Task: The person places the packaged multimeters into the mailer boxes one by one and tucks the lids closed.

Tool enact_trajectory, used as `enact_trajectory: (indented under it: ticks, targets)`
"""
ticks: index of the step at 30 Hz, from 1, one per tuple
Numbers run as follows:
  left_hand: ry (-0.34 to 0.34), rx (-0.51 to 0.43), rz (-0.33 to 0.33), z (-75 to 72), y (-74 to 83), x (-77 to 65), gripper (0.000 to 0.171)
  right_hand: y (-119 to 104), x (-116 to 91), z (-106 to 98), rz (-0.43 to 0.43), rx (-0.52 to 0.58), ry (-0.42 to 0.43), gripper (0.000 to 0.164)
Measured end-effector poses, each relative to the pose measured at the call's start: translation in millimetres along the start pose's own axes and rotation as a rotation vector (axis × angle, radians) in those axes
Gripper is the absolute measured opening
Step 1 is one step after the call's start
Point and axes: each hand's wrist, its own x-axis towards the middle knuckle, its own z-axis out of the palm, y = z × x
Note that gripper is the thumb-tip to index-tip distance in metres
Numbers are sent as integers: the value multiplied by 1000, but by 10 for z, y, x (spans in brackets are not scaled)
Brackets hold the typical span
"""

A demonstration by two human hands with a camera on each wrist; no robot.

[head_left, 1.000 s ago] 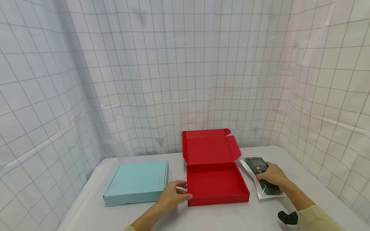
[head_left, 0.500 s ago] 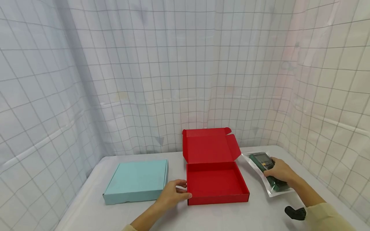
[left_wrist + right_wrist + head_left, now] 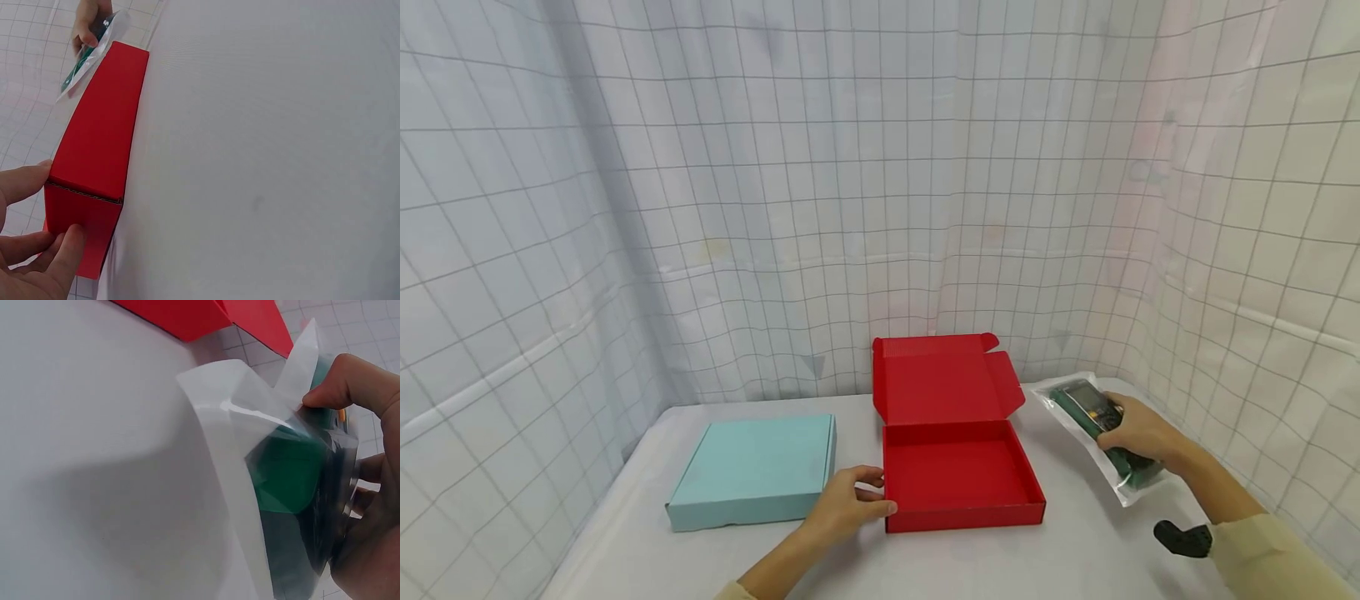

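A red cardboard box (image 3: 964, 517) stands on the white table with its lid raised at the back. My left hand (image 3: 844, 505) holds it at the front left corner; in the left wrist view the thumb lies at the rim and the fingers rest against the side wall. To the right, my right hand (image 3: 1138, 432) grips a multimeter (image 3: 1084, 400), green and dark with a screen, sealed in a clear plastic bag. The bag hangs tilted, casting a shadow on the table. In the right wrist view the thumb presses the bag from one side; the fingers are partly hidden behind it.
A closed light blue box (image 3: 760, 460) lies left of the red one. The raised red lid (image 3: 936, 379) stands near the back sheet. White gridded sheeting (image 3: 917, 183) surrounds the table (image 3: 1000, 567) at back and sides. A black object (image 3: 1183, 539) shows at the right sleeve.
My right hand has lifted the bagged multimeter, shifting it to the right and tilting it. The left hand and the red box have stayed in place.
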Motion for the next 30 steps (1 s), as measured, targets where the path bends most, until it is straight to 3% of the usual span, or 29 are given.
enact_trajectory:
  ticks: [14, 22, 30]
  targets:
    - [-9, -13, 2, -8, -5, -5, 55, -313, 129, 8, -132, -70, -48, 100]
    - [-13, -25, -6, -6, -2, -4, 55, -568, 192, 73, -133, -129, -68, 103]
    - [-7, -13, -10, -5, 8, -1, 55, -738, 282, 154, -246, -159, -106, 102]
